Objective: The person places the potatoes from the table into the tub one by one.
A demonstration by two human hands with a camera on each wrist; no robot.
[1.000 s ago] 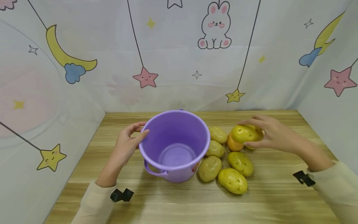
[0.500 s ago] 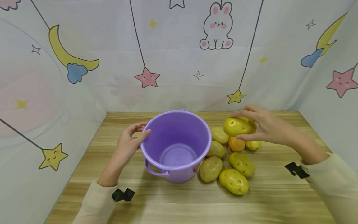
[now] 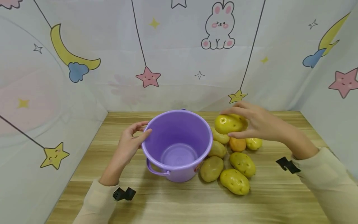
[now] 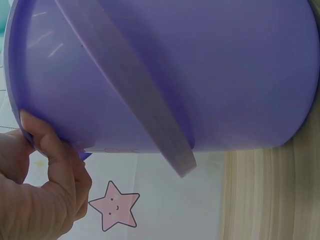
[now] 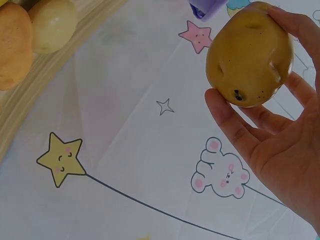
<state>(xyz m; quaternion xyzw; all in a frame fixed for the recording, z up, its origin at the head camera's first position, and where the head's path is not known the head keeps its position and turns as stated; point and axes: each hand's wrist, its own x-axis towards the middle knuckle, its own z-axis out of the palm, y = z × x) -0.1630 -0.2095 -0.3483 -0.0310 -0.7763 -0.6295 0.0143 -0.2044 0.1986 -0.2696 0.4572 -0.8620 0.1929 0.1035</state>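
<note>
A purple bucket (image 3: 179, 174) stands upright on the wooden table, its inside bare down to the bottom. My left hand (image 3: 130, 143) grips the rim at its left side, thumb over the edge; the left wrist view shows the fingers (image 4: 60, 160) below the rim and the handle hanging down. My right hand (image 3: 255, 121) holds a yellow potato (image 3: 228, 123) between thumb and fingers, raised above the other produce and right of the bucket. In the right wrist view the potato (image 5: 250, 57) shows pits and a dark spot.
Several potatoes lie right of the bucket, including a dull one (image 3: 211, 169) touching or close to its wall and a bright yellow one (image 3: 235, 182) in front. An orange round fruit (image 3: 237, 144) and a small yellow fruit (image 3: 254, 143) sit behind. A patterned cloth (image 3: 179, 62) encloses the table.
My right hand has moved left and slightly up with the potato, uncovering the orange fruit and the small yellow fruit. My left hand keeps its grip on the bucket.
</note>
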